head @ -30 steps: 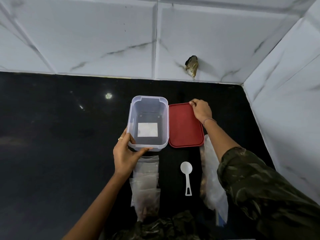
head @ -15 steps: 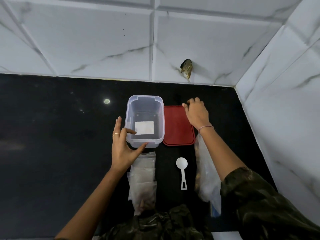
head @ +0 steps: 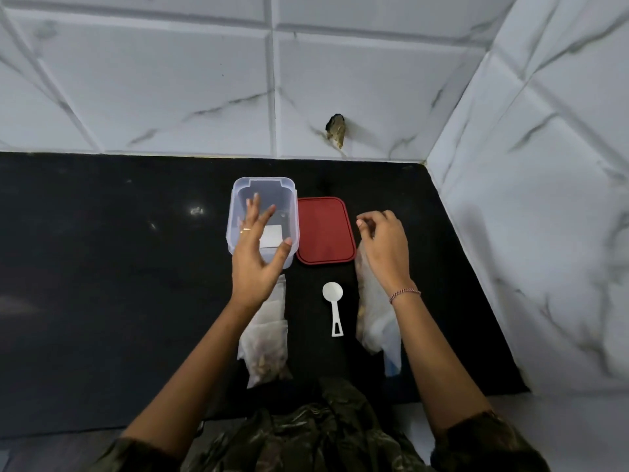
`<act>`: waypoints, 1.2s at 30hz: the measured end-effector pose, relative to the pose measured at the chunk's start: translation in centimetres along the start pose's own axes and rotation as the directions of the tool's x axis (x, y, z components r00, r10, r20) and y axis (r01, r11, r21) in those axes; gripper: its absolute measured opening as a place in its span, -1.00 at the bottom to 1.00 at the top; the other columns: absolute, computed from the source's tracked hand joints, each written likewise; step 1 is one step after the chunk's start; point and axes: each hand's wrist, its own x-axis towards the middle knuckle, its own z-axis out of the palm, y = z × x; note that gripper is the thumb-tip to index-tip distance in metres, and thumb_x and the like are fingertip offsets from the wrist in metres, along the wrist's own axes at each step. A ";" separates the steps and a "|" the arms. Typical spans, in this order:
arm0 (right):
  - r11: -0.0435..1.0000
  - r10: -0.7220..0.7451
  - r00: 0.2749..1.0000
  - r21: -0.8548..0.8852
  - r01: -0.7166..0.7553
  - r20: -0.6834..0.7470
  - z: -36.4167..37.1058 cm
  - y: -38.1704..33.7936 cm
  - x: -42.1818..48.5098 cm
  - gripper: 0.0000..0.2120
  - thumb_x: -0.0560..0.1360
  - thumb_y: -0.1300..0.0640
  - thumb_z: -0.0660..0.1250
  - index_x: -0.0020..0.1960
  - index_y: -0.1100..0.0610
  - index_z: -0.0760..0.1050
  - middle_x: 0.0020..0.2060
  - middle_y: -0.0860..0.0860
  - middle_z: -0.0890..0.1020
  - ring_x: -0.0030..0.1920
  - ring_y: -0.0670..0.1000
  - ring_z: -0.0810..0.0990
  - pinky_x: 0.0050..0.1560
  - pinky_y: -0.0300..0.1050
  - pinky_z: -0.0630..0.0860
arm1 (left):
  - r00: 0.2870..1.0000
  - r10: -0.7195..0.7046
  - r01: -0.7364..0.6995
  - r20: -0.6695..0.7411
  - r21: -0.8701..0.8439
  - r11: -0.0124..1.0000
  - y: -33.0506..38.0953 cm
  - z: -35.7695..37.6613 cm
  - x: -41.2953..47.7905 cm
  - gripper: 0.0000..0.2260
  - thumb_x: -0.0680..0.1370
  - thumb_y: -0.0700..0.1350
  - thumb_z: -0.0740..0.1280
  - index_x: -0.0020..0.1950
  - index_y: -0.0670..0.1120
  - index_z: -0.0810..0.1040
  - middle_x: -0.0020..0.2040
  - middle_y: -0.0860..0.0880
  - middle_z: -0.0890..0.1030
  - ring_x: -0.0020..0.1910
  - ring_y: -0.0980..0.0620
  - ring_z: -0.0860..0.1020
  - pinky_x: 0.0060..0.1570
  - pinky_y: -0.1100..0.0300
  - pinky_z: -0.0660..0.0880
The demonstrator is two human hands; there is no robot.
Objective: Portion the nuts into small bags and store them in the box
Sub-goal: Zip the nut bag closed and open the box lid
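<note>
- Left hand (head: 255,257): fingers spread and straight, thumb out to the right, holding nothing. It sits in front of the near half of the box, and whether it touches the rim cannot be told. One ring (head: 245,229) is on a finger.
- Right hand (head: 384,247): fingers loosely curled with nothing seen between them. It hangs just right of the lid and above the top of the big bag. One beaded bracelet (head: 405,294) circles the wrist.
- Clear rectangular plastic box (head: 262,187): one, upright and open. A white rectangular label (head: 271,236) shows at its floor, and any print on it is too faint to read.
- Red rounded-rectangle plastic lid (head: 323,229): one, lying flat just beside the box's right wall.
- White plastic measuring scoop (head: 333,303): one, bowl towards the lid and handle towards the person, lying between the two groups of bags.
- Small clear plastic bags (head: 269,342): an overlapping row under the left forearm, running from the box to the near edge. At least two show, but the exact count cannot be told. The nearest holds brown nuts.
- Large clear plastic bag of nuts (head: 374,318): one, lying lengthwise under the right wrist.
- Black polished countertop (head: 102,267): a wide stretch runs left of the box.
- White marble-veined tiled wall (head: 170,80): it bounds the back and closes in on the right near the big bag. It has one ragged hole (head: 336,129).
</note>
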 end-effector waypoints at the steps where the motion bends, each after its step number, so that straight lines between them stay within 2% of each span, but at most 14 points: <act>1: 0.999 0.017 1.000 0.030 -0.017 -0.011 -0.6 0.2 -0.7 -0.82 0.59 0.08 0.22 0.10 0.06 0.55 0.00 -0.01 0.50 0.04 -0.04 0.49 -0.04 -0.18 0.50 | 1.000 -0.026 0.025 -0.004 -0.040 0.999 0.7 0.9 -0.5 -0.56 0.53 0.02 0.31 0.39 -0.07 0.42 0.53 0.00 0.25 0.51 0.16 0.16 0.46 0.21 0.19; 3: 0.997 0.059 0.998 0.057 -0.057 -0.021 -1.8 0.8 -2.0 -0.84 0.57 0.11 0.25 0.10 0.05 0.55 0.00 -0.03 0.50 0.03 -0.06 0.50 -0.01 -0.17 0.52 | 0.996 -0.094 0.094 0.005 -0.110 0.989 2.1 3.0 -1.6 -0.61 0.54 -0.06 0.30 0.36 -0.10 0.47 0.43 0.01 0.41 0.43 0.22 0.31 0.37 0.36 0.27; 5: 0.994 0.113 0.994 0.011 -0.113 0.000 -2.6 1.9 -3.4 -0.83 0.56 0.11 0.28 0.12 0.05 0.55 0.02 -0.03 0.50 0.05 -0.06 0.50 0.00 -0.21 0.51 | 0.973 -0.221 0.229 0.069 -0.158 0.960 3.2 5.4 -3.0 -0.68 0.56 -0.13 0.29 0.32 -0.09 0.51 0.28 0.04 0.55 0.23 0.26 0.49 0.28 0.29 0.42; 7: 0.983 0.179 0.982 -0.054 -0.176 0.061 -2.8 3.0 -5.1 -0.81 0.54 0.10 0.30 0.14 0.06 0.54 0.06 -0.02 0.50 0.07 -0.05 0.50 0.01 -0.24 0.47 | 0.927 -0.328 0.350 0.182 -0.107 0.930 4.0 7.7 -4.7 -0.70 0.58 -0.23 0.28 0.32 -0.12 0.52 0.19 0.00 0.61 0.06 0.31 0.54 0.18 0.34 0.48; 10: 0.960 0.278 0.945 -0.091 -0.266 0.174 -2.1 3.9 -7.8 -0.69 0.52 0.03 0.32 0.23 0.10 0.49 0.17 0.01 0.43 0.16 -0.01 0.43 0.09 -0.21 0.42 | 0.842 -0.407 0.413 0.354 0.064 0.909 4.3 10.5 -6.7 -0.66 0.58 -0.27 0.25 0.36 -0.16 0.47 0.27 -0.07 0.56 0.17 0.17 0.51 0.13 0.52 0.37; 13: 0.941 0.301 0.931 -0.221 -0.255 0.206 -1.5 4.3 -10.1 -0.59 0.52 0.05 0.33 0.31 0.16 0.41 0.29 0.06 0.32 0.26 0.06 0.29 0.19 -0.15 0.41 | 0.762 -0.493 0.485 0.420 0.133 0.864 4.3 12.2 -7.3 -0.61 0.58 -0.27 0.22 0.42 -0.18 0.38 0.37 -0.11 0.47 0.34 0.02 0.44 0.35 0.21 0.34; 15: 0.919 0.310 0.928 -0.316 -0.237 0.207 -1.2 4.6 -10.8 -0.61 0.53 0.08 0.30 0.33 0.14 0.39 0.36 0.08 0.25 0.30 0.10 0.23 0.24 -0.09 0.40 | 0.719 -0.544 0.528 0.432 0.171 0.832 4.2 12.8 -7.3 -0.57 0.58 -0.27 0.21 0.46 -0.18 0.33 0.36 -0.14 0.47 0.31 -0.03 0.47 0.34 0.09 0.39; 17: 0.914 0.385 0.894 -0.224 -0.337 0.228 -0.7 5.0 -11.1 -0.63 0.55 0.11 0.28 0.33 0.12 0.37 0.36 0.08 0.24 0.29 0.08 0.27 0.20 -0.10 0.43 | 0.684 -0.578 0.562 0.444 0.183 0.807 4.2 13.4 -7.5 -0.56 0.58 -0.26 0.19 0.48 -0.18 0.28 0.35 -0.15 0.47 0.26 -0.03 0.49 0.26 0.17 0.42; 20: 0.864 0.489 0.852 0.033 -0.503 0.187 -0.5 5.2 -11.2 -0.75 0.56 0.09 0.22 0.24 0.02 0.35 0.23 0.05 0.38 0.04 -0.04 0.48 -0.09 -0.13 0.50 | 0.679 -0.606 0.587 0.415 0.188 0.787 4.1 14.1 -7.5 -0.55 0.58 -0.26 0.19 0.48 -0.18 0.27 0.33 -0.17 0.48 0.26 -0.05 0.49 0.23 0.18 0.43; 22: 0.826 0.519 0.837 0.148 -0.543 0.173 -0.8 5.6 -11.1 -0.76 0.54 0.10 0.25 0.20 0.04 0.35 0.20 0.03 0.39 0.03 -0.06 0.47 -0.09 -0.21 0.48 | 0.682 -0.616 0.598 0.394 0.184 0.780 3.9 14.5 -7.5 -0.56 0.57 -0.24 0.21 0.46 -0.17 0.30 0.30 -0.18 0.51 0.24 -0.05 0.51 0.22 0.12 0.46; 24: 0.810 0.517 0.833 0.202 -0.551 0.197 -0.9 6.3 -10.8 -0.69 0.51 0.15 0.34 0.23 0.13 0.41 0.21 0.05 0.42 0.02 -0.10 0.46 -0.11 -0.35 0.43 | 0.667 -0.637 0.625 0.386 0.175 0.761 3.9 14.6 -7.4 -0.60 0.57 -0.24 0.21 0.42 -0.17 0.33 0.23 -0.15 0.54 0.13 0.02 0.53 0.05 0.21 0.47; 28: 0.643 0.604 0.745 0.379 -0.665 0.282 -1.0 6.8 -9.8 -0.78 0.52 0.24 0.31 0.15 0.14 0.48 -0.03 -0.04 0.55 -0.21 -0.21 0.49 -0.37 -0.42 0.42 | 0.638 -0.671 0.685 0.377 0.121 0.719 4.0 15.1 -7.1 -0.58 0.56 -0.25 0.24 0.42 -0.15 0.31 0.07 -0.06 0.57 -0.04 0.08 0.53 -0.07 0.26 0.46; 32: 0.319 0.691 0.565 0.512 -0.798 0.451 -1.1 6.8 -9.1 -0.86 0.52 0.30 0.28 0.04 0.12 0.45 -0.09 0.01 0.56 -0.17 -0.10 0.55 -0.27 -0.29 0.48 | 0.626 -0.698 0.714 0.348 0.103 0.692 3.6 15.5 -7.0 -0.64 0.55 -0.25 0.26 0.35 -0.17 0.37 -0.03 -0.02 0.58 -0.07 0.06 0.58 -0.17 0.32 0.49; 36: 0.282 0.665 0.525 0.473 -0.835 0.530 -1.6 7.7 -8.9 -0.86 0.54 0.27 0.27 0.10 0.19 0.43 -0.07 0.12 0.59 -0.15 0.01 0.60 -0.24 -0.19 0.53 | 0.602 -0.723 0.744 0.338 0.089 0.662 3.3 16.0 -6.5 -0.72 0.56 -0.16 0.31 0.23 -0.23 0.41 -0.07 -0.08 0.60 -0.18 0.03 0.62 -0.25 0.30 0.54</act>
